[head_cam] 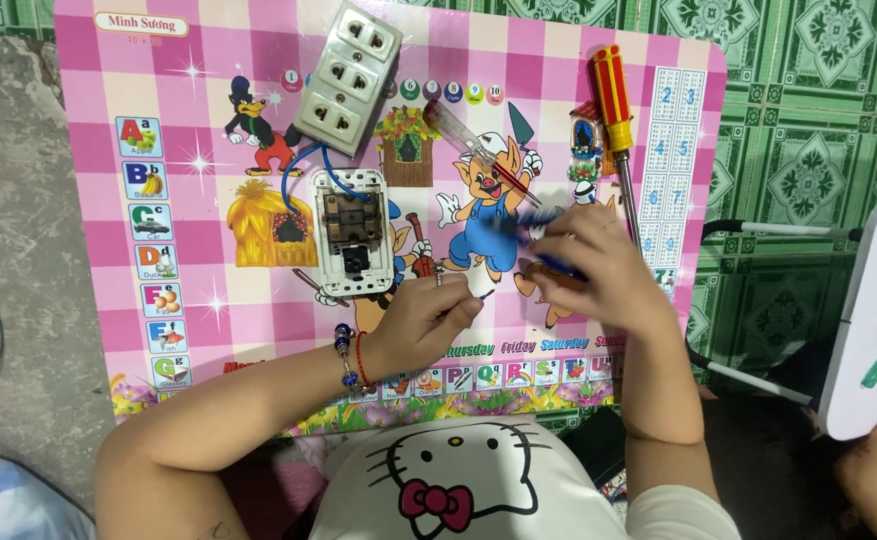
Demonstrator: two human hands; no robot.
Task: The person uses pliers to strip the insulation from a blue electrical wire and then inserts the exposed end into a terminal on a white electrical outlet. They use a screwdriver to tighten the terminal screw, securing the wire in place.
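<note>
Pink checkered cartoon tabletop [209, 100]: right hand [599, 265] clamps a thin blue-handled tool [529, 225], blurred; left hand [424, 320] pinches a small white piece [483, 293]. Opened white switch plate [352, 235] sits just beyond left hand. Tool looks light, stiff; grip mid-handle.

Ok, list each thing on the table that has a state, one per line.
Socket block: flat, nothing plugged in, blue wires attached.
Switch unit: cover off, insides showing.
Red-and-yellow screwdriver: lying loose, untouched.
Clear-handled tester screwdriver: lying loose.
Left hand: pinching a small white piece.
Right hand: gripping a blue tool, blurred.
</note>
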